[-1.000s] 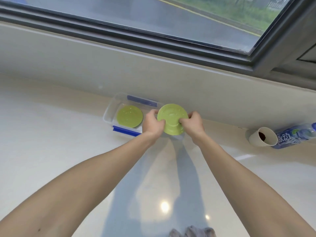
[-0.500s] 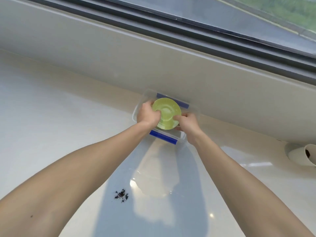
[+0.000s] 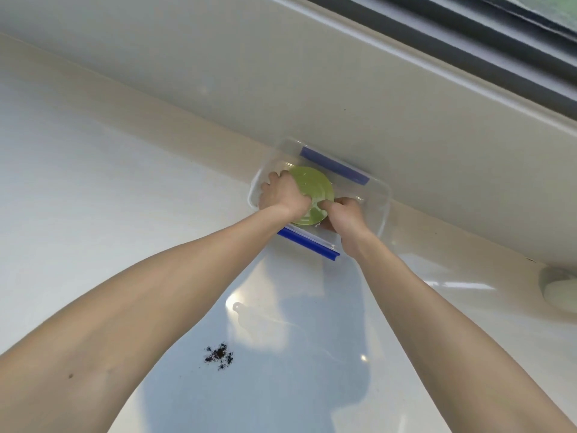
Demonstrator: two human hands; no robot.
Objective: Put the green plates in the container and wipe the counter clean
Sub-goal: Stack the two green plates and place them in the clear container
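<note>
A clear plastic container with blue clips stands against the wall at the back of the white counter. Inside its left part lies a green plate, held at both sides: my left hand grips its left rim and my right hand pinches its near right rim. Whatever lies under this plate is hidden. A small pile of dark crumbs sits on the counter between my forearms.
A white cup lies at the right edge of the counter, partly cut off by the frame. The wall and a window sill rise directly behind the container.
Both hands have carried the green plate left from beside the container and lowered it into the container's left part. The view has tilted down, revealing the crumbs.
</note>
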